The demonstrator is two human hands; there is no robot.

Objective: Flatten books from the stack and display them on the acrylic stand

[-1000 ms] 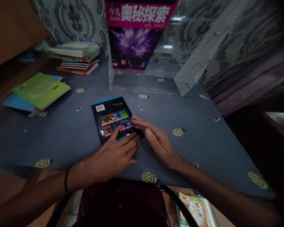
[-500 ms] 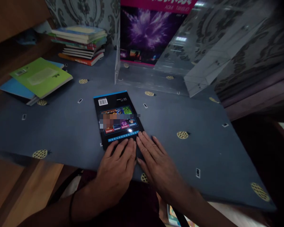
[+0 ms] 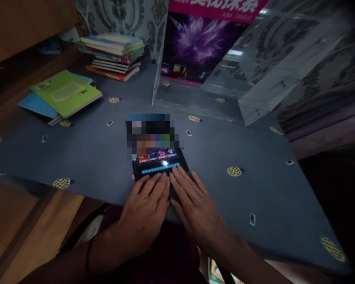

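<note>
A black book (image 3: pixel 159 162) lies flat near the front edge of the table, with small coloured pictures and a blue strip on its upward side. Pixel blocks hide its far part. My left hand (image 3: pixel 149 205) rests palm down on the near end of the book, fingers stretched forward. Beside it, my right hand (image 3: pixel 195 199) also lies flat, its fingertips on the book's near right corner. The fingers of both hands are extended, and neither hand grips anything.
A clear acrylic stand (image 3: pixel 260 98) holds a purple and pink book (image 3: pixel 204 43) at the back. Several books form a stack (image 3: pixel 115 59) at the back left. A green book (image 3: pixel 68 94) lies on a blue one (image 3: pixel 37 105) nearer me. A patterned cloth (image 3: pixel 213 146) covers the table.
The whole scene has shifted slightly right as the camera turned. Both hands stay flat on the near end of the book, which sits a little closer to my body.
</note>
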